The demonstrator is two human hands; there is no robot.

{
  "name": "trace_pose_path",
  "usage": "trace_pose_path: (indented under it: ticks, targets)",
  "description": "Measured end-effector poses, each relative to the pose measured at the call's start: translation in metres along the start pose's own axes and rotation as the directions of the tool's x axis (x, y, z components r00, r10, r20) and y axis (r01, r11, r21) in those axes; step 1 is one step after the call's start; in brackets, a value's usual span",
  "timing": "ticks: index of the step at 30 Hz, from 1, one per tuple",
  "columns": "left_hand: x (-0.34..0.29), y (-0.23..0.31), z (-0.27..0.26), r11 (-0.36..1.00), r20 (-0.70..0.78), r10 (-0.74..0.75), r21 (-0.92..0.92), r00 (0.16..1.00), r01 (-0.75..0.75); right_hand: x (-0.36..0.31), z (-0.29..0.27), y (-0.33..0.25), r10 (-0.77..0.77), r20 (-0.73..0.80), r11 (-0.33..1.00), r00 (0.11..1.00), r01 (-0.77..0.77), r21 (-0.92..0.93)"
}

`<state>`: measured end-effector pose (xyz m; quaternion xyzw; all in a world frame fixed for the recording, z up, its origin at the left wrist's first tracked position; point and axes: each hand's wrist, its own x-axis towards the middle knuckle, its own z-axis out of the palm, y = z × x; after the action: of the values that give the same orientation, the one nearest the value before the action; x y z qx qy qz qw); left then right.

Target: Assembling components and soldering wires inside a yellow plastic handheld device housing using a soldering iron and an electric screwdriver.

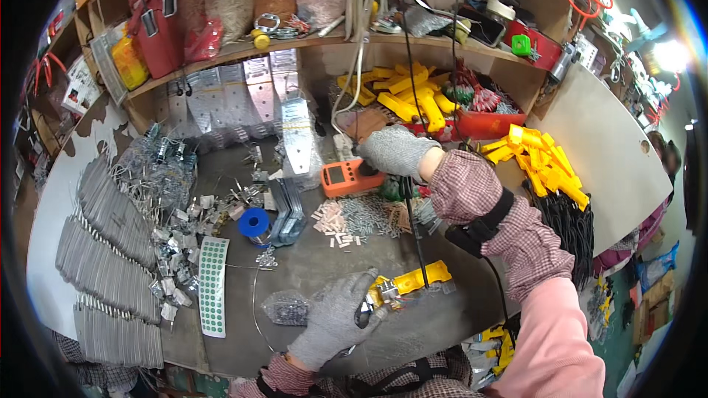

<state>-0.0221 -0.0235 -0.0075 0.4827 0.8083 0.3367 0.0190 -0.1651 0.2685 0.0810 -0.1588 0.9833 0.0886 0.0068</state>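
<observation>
My left hand [335,320], in a grey glove, is closed on the near end of a yellow plastic housing [417,278] just above the table. A small silvery metal part with fine wires [387,291] sits in that housing beside my fingers. Farther off, my gloved right hand [398,151] curls over the right end of an orange multimeter [343,178]. Its fingertips meet at the dark dial, which they mostly cover. A black cable [417,243] runs down from behind my right hand to the yellow housing.
Small screws [369,215] lie in front of the meter. Leftward are a blue wire spool [254,223], a sheet of green dots [213,287], metal parts and stacked grey strips [114,273]. Yellow housings [542,158] and black cables [564,236] pile at right. A loaded shelf [295,40] spans the back.
</observation>
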Motion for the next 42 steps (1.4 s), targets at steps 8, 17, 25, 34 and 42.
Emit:
trace_pose_path:
  ticks: [8,17,25,34,42]
  targets:
    - [-0.009,-0.013,0.013,0.995,-0.046,-0.096,0.030,0.994,0.098,0.028,0.019,-0.005,-0.013,-0.022,1.000,1.000,0.012,-0.009]
    - [-0.005,-0.005,0.016,0.997,-0.133,-0.069,0.007,0.989,0.071,0.015,0.034,-0.014,0.057,0.010,0.997,0.998,-0.058,0.056]
    - [0.049,-0.009,0.004,0.993,0.247,-0.004,0.119,0.969,-0.026,0.019,0.076,-0.063,0.513,-0.368,0.858,0.775,-0.474,0.198]
    - [0.068,-0.015,-0.006,0.968,0.491,0.101,0.151,0.865,-0.199,0.012,0.091,-0.060,0.513,-0.444,0.848,0.735,-0.353,0.395]
    - [0.095,-0.020,-0.003,0.999,0.710,-0.023,0.036,0.704,-0.003,0.010,0.099,-0.058,0.507,-0.525,0.852,0.683,-0.304,0.426]
